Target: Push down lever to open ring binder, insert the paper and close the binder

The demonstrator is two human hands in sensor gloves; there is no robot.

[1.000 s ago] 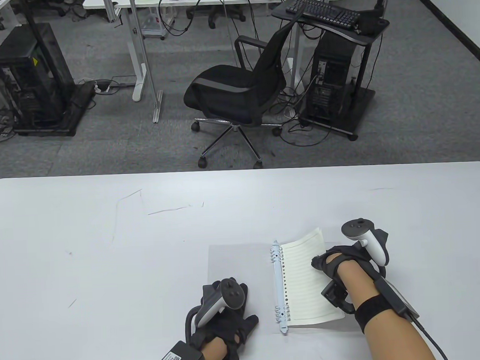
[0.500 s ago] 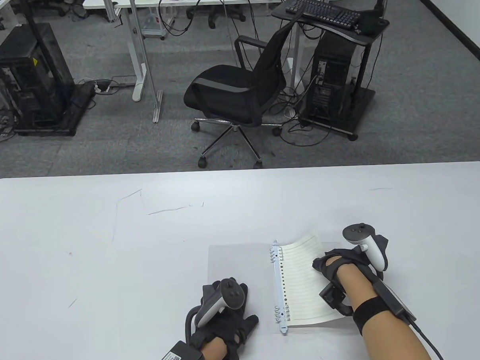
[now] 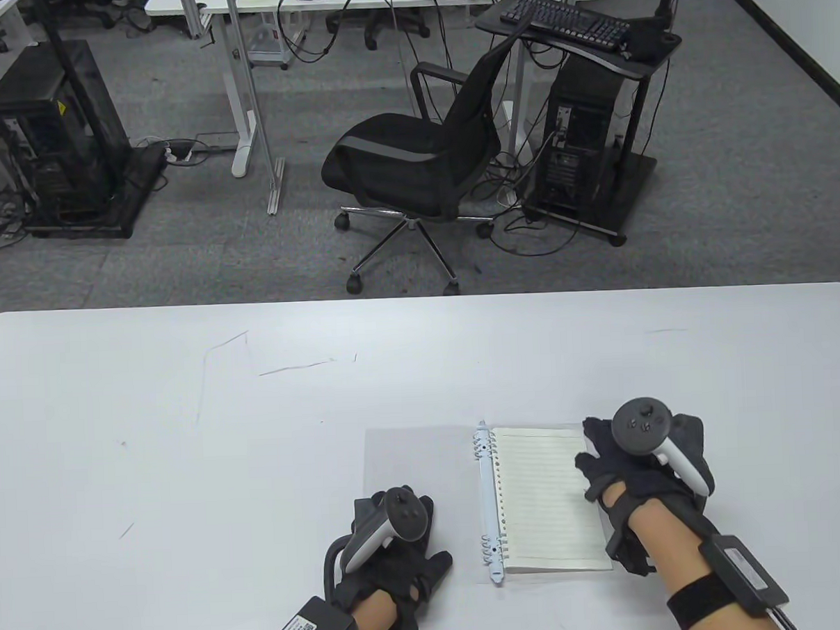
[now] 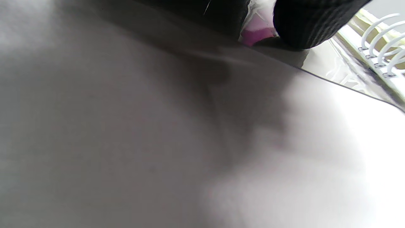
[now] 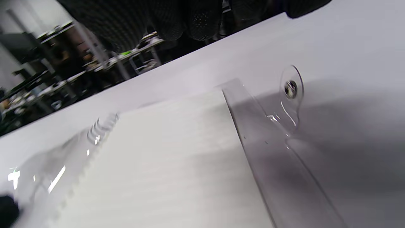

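Left hand (image 3: 396,566) flat on worktop (image 3: 189,443) at binder's clear left cover (image 3: 412,461), fingers relaxed, holding nothing. Ring spine (image 3: 488,500) centre. Lined paper (image 3: 546,497) flat right of rings. Right hand (image 3: 635,466) on paper's right edge, fingers spread, gripping nothing.

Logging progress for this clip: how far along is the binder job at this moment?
Looks done: the lined cream paper stack lies flat beside the white ring spine of the clear plastic binder. In hand: the right hand rests at the paper's outer edge; the left hand presses the left cover. Left: closing the binder; whether the rings are shut cannot be told.
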